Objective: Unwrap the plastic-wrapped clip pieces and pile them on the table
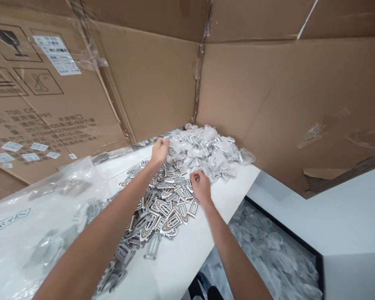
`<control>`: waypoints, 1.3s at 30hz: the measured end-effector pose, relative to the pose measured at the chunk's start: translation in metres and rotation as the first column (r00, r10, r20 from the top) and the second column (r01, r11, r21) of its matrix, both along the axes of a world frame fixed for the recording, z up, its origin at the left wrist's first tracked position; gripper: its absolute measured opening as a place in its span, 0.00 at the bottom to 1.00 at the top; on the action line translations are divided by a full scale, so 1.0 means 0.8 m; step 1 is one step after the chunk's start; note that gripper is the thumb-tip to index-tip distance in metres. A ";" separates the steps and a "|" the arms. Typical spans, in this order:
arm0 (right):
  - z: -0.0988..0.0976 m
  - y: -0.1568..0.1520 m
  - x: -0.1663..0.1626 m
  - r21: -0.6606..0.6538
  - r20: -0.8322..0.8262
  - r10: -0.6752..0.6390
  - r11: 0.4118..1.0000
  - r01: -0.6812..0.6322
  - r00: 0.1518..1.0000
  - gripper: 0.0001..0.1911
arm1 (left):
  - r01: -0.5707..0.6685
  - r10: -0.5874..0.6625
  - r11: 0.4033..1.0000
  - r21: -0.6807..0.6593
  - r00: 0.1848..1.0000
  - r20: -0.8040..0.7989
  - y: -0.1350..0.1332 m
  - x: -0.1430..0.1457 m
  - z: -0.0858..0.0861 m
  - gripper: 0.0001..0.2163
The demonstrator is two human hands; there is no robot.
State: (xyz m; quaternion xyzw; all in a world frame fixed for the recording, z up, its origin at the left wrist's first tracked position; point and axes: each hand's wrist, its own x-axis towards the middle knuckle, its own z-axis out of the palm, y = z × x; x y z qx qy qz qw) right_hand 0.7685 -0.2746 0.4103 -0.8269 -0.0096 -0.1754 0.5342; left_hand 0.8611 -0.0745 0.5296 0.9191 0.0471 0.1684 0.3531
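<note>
A long heap of small flat arch-shaped pieces (pixel 162 208), brown and white, lies across the white table (pixel 190 258). Behind it sits a pile of the same pieces in small clear bags (pixel 206 150). My left hand (pixel 159 152) reaches to the near edge of the bagged pile, fingers curled on a clear bag. My right hand (pixel 200 185) rests on the loose heap just in front of the bags, fingers pinched together on something too small to name.
Tall cardboard sheets (pixel 143 79) wall in the table at the back and right. Large clear plastic bags (pixel 34 225) lie on the table's left part. Below the table's right edge a black-rimmed bin (pixel 268 250) holds many clear bags.
</note>
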 end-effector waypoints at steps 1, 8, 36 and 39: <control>0.000 0.000 0.000 0.003 0.000 0.002 1.000 -0.002 1.000 0.11 | 0.012 -0.012 1.000 -0.004 1.000 -0.011 0.003 -0.001 0.001 0.17; 0.000 0.000 0.000 0.003 0.007 -0.005 1.000 0.005 1.000 0.11 | 0.167 -0.173 0.973 0.157 0.985 0.025 0.024 -0.052 0.000 0.11; -0.002 0.000 -0.001 0.007 0.011 0.010 1.000 -0.010 1.000 0.13 | 0.425 -0.410 0.804 0.415 0.903 -0.130 -0.003 -0.086 0.007 0.01; -0.001 0.000 -0.001 0.027 0.018 0.001 1.000 -0.001 1.000 0.12 | 0.351 -0.365 0.865 0.358 0.930 -0.030 0.002 -0.082 0.030 0.04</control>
